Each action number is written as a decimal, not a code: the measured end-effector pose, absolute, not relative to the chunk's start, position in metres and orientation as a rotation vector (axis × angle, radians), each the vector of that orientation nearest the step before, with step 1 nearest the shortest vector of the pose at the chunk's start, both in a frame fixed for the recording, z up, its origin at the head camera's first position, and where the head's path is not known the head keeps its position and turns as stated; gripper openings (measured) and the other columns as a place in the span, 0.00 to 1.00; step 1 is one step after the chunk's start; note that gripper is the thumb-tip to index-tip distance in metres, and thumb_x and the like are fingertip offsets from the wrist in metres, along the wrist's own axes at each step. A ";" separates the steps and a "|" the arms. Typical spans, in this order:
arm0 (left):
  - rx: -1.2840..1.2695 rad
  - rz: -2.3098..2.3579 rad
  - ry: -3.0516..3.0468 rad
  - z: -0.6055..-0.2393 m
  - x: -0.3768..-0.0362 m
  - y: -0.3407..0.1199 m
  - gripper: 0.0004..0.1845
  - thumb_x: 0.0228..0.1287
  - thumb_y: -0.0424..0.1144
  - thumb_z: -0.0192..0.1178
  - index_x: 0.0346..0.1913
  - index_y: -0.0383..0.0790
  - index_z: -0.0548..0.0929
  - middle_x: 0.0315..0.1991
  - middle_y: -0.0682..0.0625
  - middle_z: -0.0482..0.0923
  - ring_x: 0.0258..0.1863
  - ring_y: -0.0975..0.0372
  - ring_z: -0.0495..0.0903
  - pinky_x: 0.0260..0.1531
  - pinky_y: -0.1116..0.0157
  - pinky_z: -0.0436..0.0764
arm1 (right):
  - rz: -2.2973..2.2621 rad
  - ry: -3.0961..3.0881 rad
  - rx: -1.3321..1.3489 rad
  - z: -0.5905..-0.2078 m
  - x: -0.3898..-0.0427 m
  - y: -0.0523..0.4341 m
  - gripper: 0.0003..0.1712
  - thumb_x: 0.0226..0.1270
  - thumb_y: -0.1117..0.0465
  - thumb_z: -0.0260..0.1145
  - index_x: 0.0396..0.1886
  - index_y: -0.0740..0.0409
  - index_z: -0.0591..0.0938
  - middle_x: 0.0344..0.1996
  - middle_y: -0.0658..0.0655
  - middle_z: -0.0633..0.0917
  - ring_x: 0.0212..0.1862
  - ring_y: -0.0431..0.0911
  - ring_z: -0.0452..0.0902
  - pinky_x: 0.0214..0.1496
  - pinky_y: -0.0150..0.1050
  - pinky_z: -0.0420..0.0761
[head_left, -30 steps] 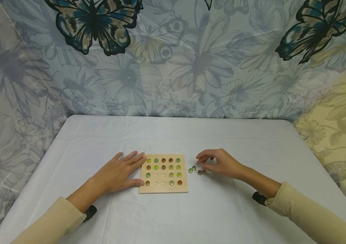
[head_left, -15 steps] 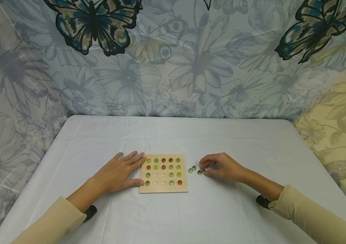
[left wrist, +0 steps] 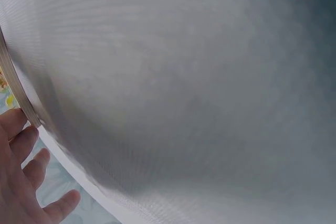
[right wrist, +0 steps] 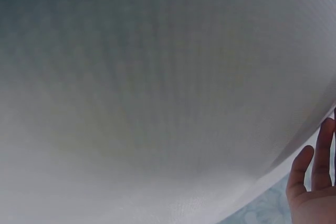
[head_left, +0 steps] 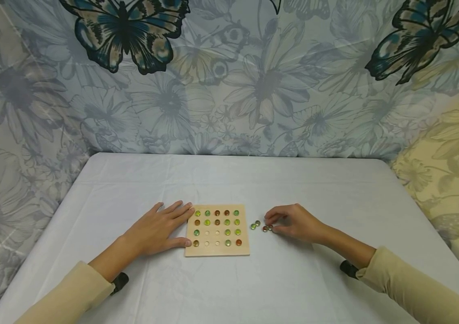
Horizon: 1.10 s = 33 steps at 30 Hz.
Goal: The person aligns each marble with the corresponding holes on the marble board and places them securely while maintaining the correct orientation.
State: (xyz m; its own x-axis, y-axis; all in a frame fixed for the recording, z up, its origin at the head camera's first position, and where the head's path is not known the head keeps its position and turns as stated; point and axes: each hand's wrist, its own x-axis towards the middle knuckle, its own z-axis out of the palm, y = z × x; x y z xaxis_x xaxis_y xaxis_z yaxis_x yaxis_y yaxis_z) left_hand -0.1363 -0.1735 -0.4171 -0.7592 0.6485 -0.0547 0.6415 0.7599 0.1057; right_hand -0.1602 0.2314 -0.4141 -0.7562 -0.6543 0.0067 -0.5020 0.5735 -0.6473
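Note:
In the head view, a light wooden board (head_left: 217, 252) with rows of round hollows lies on the table. Green, yellow-green and amber glass marbles (head_left: 227, 213) fill most hollows, while several hollows (head_left: 212, 238) in the front middle are bare. My left hand (head_left: 154, 231) lies spread at the board's left edge, thumb and fingertips touching it. Just right of the board is a small group of loose marbles (head_left: 253, 227). Over its right side my right hand (head_left: 296, 222) is bent, thumb and index tips right at a reddish marble (head_left: 270, 228); I cannot tell whether they pinch it.
A white cloth covers the table (head_left: 229, 180). Behind it hangs a floral, butterfly-patterned fabric (head_left: 213, 103). Both wrist views show mostly pale tablecloth, with the left fingers (left wrist: 34, 169) by the board's edge (left wrist: 18, 87) and some right fingers (right wrist: 301, 169).
My right hand has shifted slightly right and toward me, its thumb coming to the reddish marble, and then stayed still. The left hand, board and marbles have not moved.

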 end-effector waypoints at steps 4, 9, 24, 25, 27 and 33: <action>1.047 0.123 2.864 -0.417 -0.136 -0.173 0.46 0.66 0.73 0.45 0.78 0.46 0.61 0.77 0.50 0.58 0.76 0.52 0.57 0.66 0.38 0.60 | -0.947 2.568 -0.962 -0.414 -0.160 0.231 0.17 0.59 0.70 0.74 0.49 0.59 0.85 0.40 0.45 0.89 0.46 0.39 0.85 0.52 0.42 0.81; 1.050 0.129 2.864 -0.416 -0.136 -0.173 0.46 0.66 0.73 0.47 0.77 0.45 0.62 0.77 0.49 0.59 0.75 0.52 0.57 0.66 0.37 0.61 | -0.926 2.559 -0.978 -0.412 -0.162 0.230 0.17 0.60 0.71 0.72 0.49 0.59 0.84 0.41 0.45 0.89 0.46 0.39 0.85 0.52 0.42 0.81; 1.053 0.114 2.866 -0.418 -0.136 -0.174 0.46 0.66 0.73 0.47 0.77 0.46 0.62 0.77 0.50 0.58 0.75 0.52 0.58 0.66 0.38 0.61 | -0.831 2.584 -1.045 -0.396 -0.170 0.218 0.17 0.62 0.69 0.72 0.51 0.59 0.84 0.40 0.45 0.89 0.44 0.37 0.83 0.50 0.45 0.81; 1.053 0.113 2.866 -0.418 -0.136 -0.174 0.46 0.66 0.73 0.47 0.77 0.46 0.62 0.77 0.50 0.58 0.75 0.52 0.58 0.66 0.38 0.61 | -0.833 2.582 -1.052 -0.395 -0.170 0.215 0.17 0.62 0.69 0.72 0.51 0.59 0.84 0.40 0.45 0.89 0.44 0.37 0.83 0.50 0.46 0.81; 1.055 0.112 2.867 -0.418 -0.136 -0.174 0.46 0.66 0.72 0.47 0.77 0.46 0.62 0.77 0.50 0.59 0.75 0.52 0.58 0.65 0.38 0.62 | -0.846 2.573 -1.064 -0.394 -0.171 0.208 0.17 0.63 0.69 0.71 0.51 0.60 0.84 0.41 0.46 0.89 0.44 0.37 0.83 0.51 0.47 0.81; 1.060 0.114 2.866 -0.417 -0.136 -0.173 0.46 0.66 0.72 0.47 0.77 0.45 0.62 0.76 0.50 0.59 0.75 0.52 0.58 0.65 0.38 0.62 | -0.884 2.551 -1.093 -0.391 -0.172 0.189 0.17 0.63 0.68 0.72 0.52 0.59 0.84 0.41 0.47 0.89 0.44 0.37 0.83 0.52 0.48 0.81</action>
State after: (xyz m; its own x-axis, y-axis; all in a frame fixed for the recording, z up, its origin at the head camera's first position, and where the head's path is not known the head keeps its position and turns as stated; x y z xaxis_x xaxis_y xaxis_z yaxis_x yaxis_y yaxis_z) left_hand -0.1365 -0.1734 -0.4170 -0.7566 0.6518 -0.0526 0.6456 0.7573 0.0985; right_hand -0.1719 0.1887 -0.3906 -0.6961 -0.7175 0.0261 -0.5799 0.5404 -0.6097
